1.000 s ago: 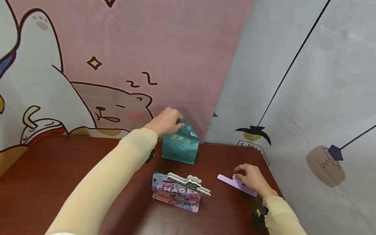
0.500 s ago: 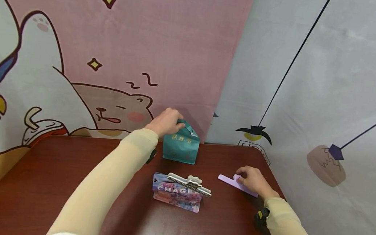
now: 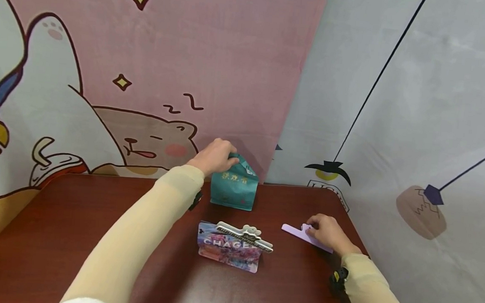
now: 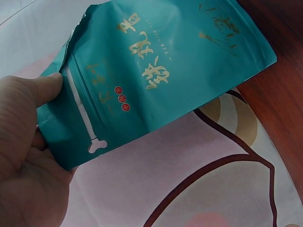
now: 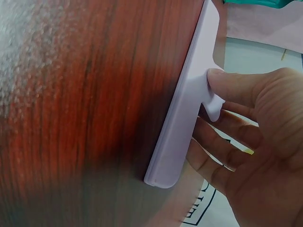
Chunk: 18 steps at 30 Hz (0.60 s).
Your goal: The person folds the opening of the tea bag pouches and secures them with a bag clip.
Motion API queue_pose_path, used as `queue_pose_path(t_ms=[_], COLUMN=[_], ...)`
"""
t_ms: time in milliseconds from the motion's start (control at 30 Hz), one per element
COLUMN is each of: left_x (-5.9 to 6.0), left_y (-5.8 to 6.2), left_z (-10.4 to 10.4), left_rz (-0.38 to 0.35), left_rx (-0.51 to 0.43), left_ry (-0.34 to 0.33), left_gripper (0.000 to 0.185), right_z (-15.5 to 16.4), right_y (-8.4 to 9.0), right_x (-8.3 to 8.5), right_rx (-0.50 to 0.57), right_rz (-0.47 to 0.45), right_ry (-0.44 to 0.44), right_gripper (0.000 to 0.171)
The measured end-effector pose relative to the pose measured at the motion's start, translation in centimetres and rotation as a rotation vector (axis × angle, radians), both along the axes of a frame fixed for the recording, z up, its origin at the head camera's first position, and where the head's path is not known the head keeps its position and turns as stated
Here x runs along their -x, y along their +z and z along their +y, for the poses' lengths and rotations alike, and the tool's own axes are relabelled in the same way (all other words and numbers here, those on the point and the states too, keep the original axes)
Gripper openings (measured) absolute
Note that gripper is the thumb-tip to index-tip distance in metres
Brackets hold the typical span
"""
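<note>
One bag done: colourful pouch (image 3: 228, 253) already wears a white clip (image 3: 243, 236); left hand (image 3: 213, 156) pinches the unclipped teal pouch (image 3: 235, 187) top at table's (image 3: 72, 233) back, right hand (image 3: 326, 231) gripping the purple clip (image 3: 300, 234) lying flat at right.

Clipped pouch (image 3: 231, 248) blocks table (image 3: 72, 233) centre; left side open.

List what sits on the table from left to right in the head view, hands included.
Left hand → teal pouch → right hand. The clipped colourful pouch and the lilac clip overlap these, so I leave them out.
</note>
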<state>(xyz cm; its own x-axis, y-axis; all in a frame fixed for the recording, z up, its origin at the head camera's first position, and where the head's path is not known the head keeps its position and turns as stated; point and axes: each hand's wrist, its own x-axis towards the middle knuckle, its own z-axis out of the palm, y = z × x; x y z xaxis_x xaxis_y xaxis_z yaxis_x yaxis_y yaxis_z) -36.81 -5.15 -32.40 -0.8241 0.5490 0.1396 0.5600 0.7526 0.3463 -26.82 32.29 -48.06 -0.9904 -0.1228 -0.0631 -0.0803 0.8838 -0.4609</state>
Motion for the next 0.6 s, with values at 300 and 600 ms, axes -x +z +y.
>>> queue_pose_path(t_ms=[300,600], left_x=[0.3,0.2], left_y=[0.0,0.0], left_z=[0.1,0.0], left_rz=[0.017,0.010], left_rx=[0.003,0.003], left_ry=[-0.016,0.001], left_gripper=[0.021,0.021], right_z=[-0.2,-0.3], right_y=[0.7,1.4], right_x=[0.1,0.0], right_rx=[0.009,0.013], right_rz=[-0.020,-0.026], right_ry=[-0.008,-0.001], right_gripper=[0.012,0.009])
